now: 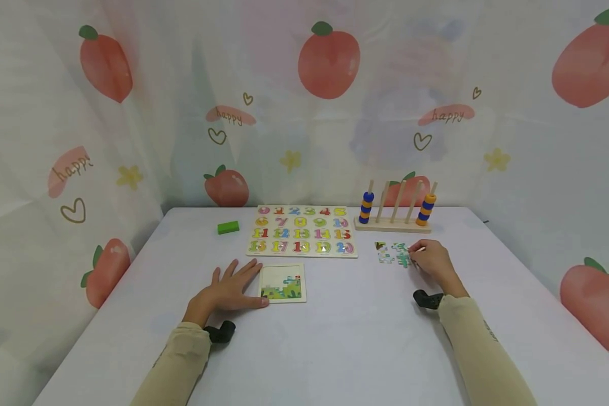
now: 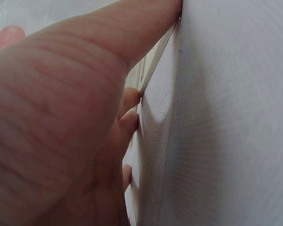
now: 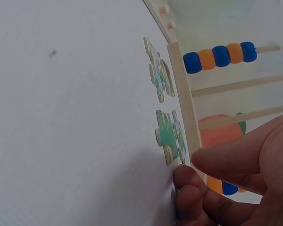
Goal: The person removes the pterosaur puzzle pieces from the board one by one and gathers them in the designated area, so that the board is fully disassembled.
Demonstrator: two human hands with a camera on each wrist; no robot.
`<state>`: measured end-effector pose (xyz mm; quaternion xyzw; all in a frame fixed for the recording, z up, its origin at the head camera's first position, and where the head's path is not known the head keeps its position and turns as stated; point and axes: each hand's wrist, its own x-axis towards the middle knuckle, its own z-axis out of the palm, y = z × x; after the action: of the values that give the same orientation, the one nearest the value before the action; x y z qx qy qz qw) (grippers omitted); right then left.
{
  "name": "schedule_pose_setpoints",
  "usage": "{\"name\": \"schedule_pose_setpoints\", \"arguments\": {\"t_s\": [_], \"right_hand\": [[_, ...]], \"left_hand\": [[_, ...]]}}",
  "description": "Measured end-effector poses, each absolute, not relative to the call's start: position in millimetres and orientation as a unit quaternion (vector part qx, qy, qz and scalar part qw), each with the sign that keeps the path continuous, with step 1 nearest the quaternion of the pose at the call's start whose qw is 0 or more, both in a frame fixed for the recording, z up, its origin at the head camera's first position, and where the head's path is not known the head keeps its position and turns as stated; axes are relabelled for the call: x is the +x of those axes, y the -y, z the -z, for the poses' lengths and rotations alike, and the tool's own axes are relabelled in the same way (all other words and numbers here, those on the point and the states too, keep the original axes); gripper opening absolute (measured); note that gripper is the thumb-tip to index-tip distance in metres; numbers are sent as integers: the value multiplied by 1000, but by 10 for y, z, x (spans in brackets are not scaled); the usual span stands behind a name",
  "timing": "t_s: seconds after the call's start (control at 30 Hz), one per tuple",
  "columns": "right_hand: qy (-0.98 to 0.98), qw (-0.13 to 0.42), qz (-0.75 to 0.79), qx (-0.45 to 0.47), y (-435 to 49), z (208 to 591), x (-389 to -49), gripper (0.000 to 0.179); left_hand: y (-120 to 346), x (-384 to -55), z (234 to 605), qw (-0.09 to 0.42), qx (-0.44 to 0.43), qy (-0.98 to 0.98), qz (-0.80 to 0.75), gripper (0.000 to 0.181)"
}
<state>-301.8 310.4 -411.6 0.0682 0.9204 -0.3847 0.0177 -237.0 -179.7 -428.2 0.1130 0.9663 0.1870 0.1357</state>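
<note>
My left hand (image 1: pixel 232 288) lies with spread fingers at the left side of a small framed jigsaw board (image 1: pixel 303 301). Its thumb touches the lower left corner of the frame and a fingertip the upper left. Green pieces (image 1: pixel 284 290) fill the lower part of the board. My right hand (image 1: pixel 433 260) is by several loose puzzle pieces (image 1: pixel 403 259) lying flat on the table. In the right wrist view its thumb and forefinger (image 3: pixel 186 175) are curled close together, right at the end of a green piece (image 3: pixel 179 136); I cannot tell whether they pinch it.
A number puzzle board (image 1: pixel 301 239) lies behind the jigsaw board. A wooden peg stand (image 1: pixel 393 225) with blue and orange beads stands behind the loose pieces. A green block (image 1: pixel 228 227) is at the back left. A printed cloth (image 1: pixel 304 141) hangs behind the table.
</note>
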Motion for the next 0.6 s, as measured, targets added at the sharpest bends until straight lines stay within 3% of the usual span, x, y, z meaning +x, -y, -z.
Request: {"name": "schedule_pose_setpoints", "arguments": {"t_s": [0.3,0.6], "right_hand": [[-922,21,381,71,-3088,4029,-3007,33],[-908,3,419,8,-2903,3859,-2982,48]], "left_hand": [[1794,-2389,4260,139,117,-965,-189,108],[1825,-2439,4375,131,119,-966,-186,110]]}}
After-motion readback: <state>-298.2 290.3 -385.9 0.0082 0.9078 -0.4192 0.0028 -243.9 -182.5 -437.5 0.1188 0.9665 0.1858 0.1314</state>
